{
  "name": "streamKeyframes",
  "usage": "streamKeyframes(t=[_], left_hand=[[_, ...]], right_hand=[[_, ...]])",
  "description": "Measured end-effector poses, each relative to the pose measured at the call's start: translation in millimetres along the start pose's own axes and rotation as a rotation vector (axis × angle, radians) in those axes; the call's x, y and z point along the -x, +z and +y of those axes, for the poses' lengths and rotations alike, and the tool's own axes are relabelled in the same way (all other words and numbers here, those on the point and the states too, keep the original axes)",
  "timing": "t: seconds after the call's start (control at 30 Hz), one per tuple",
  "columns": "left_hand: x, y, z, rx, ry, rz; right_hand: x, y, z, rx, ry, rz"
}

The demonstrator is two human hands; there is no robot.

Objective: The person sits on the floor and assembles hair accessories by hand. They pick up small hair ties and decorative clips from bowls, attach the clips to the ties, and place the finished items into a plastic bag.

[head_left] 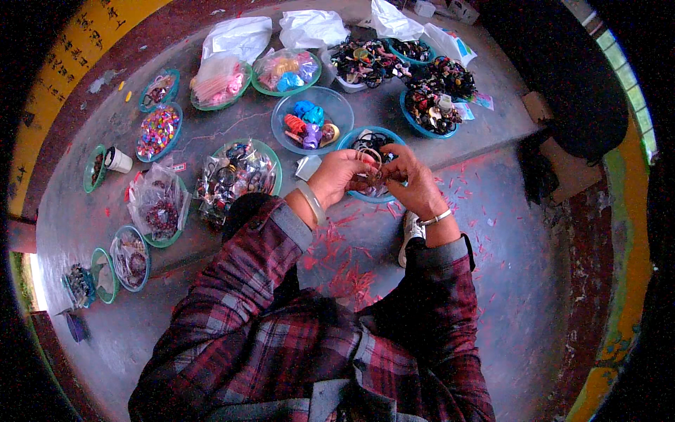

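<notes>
In front of me both hands are raised over a blue basin (371,197) holding dark bands. My left hand (337,174) pinches a thin looped band (368,154), which looks like a hair tie. At its other side, the fingers of my right hand (416,184) are bent and pressed together on the same band. Part of the loop is hidden behind my fingers, and its exact kind is hard to make out. Just beyond stands a clear basin (283,143) with blue, red and purple bundles. Left of my left hand is a green basin (278,167) of bagged accessories.
Several basins ring the far and left sides, including one of colourful beads (156,131) and a heap of black hair ties (362,62). White plastic bags (238,38) lie at the back. Red scraps (351,280) litter the lower floor by my shoe (409,238). A step edge crosses the floor.
</notes>
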State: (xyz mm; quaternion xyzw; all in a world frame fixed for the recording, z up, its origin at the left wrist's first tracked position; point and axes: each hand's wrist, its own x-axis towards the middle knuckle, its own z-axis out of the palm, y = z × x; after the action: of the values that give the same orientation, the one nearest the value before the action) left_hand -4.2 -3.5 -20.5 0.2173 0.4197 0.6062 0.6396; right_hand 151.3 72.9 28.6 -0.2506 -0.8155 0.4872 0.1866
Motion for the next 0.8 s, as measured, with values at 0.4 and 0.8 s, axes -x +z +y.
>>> streamKeyframes(t=[0.4, 0.8], left_hand=[[5.3, 6.6, 7.5, -0.006, -0.04, -0.053], [0.5, -2.4, 9.1, 0.178, -0.129, -0.075]], right_hand=[[-0.7, 0.4, 4.6, 0.129, -0.012, 0.041], [1.6, 1.2, 1.3, -0.04, -0.065, 0.101]])
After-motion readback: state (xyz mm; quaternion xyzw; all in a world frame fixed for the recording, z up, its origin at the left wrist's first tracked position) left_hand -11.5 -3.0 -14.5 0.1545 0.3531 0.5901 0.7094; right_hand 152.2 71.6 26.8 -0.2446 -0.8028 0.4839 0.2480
